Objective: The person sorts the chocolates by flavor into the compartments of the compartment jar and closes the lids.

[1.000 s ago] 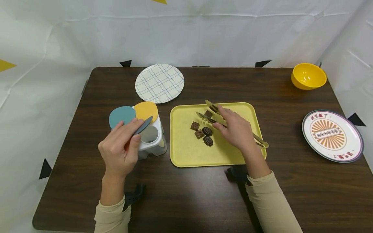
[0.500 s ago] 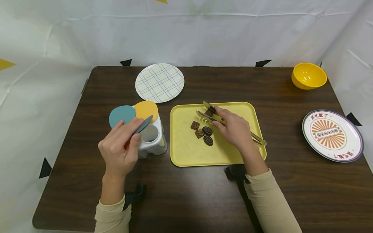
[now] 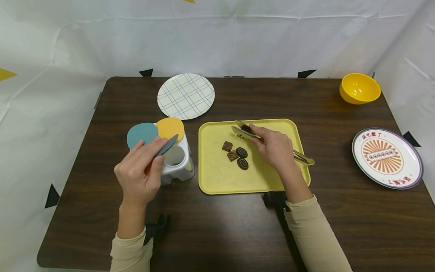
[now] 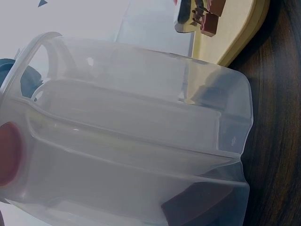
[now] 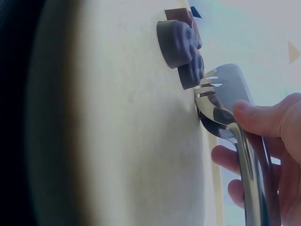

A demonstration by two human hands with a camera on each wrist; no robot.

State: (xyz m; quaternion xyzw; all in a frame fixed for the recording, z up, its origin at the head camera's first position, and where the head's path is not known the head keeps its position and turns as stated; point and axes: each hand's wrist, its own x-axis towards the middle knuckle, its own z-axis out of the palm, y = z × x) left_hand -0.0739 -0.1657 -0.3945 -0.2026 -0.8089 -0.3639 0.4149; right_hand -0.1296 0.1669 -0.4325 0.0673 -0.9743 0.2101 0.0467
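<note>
In the head view my left hand (image 3: 139, 173) pinches a raised grey-blue lid (image 3: 167, 146) between thumb and fingers. Beneath it one compartment of a translucent container (image 3: 185, 175) stands uncovered; its teal lid (image 3: 142, 135) and yellow lid (image 3: 170, 128) lie flat. My right hand (image 3: 276, 147) grips metal tongs (image 3: 303, 158) over the yellow tray (image 3: 217, 181). Something dark brown (image 3: 247, 129) shows between the tong ends, mostly hidden. Left of them lie two square chocolates (image 3: 227, 146) and two round chocolates (image 3: 242, 164). In the right wrist view the thumb presses the tongs (image 5: 249, 165) near their fork-shaped end.
Behind the container lies a checked white plate (image 3: 186, 96). On the right are a printed plate (image 3: 387, 158) and a yellow bowl (image 3: 360, 89) at the back corner. All stand on a dark wooden table (image 3: 217, 234) enclosed by white sheeting.
The tong arms have come closer together around the upper square chocolate, which no longer shows plainly on the tray. My left hand keeps the lid raised, unmoved.
</note>
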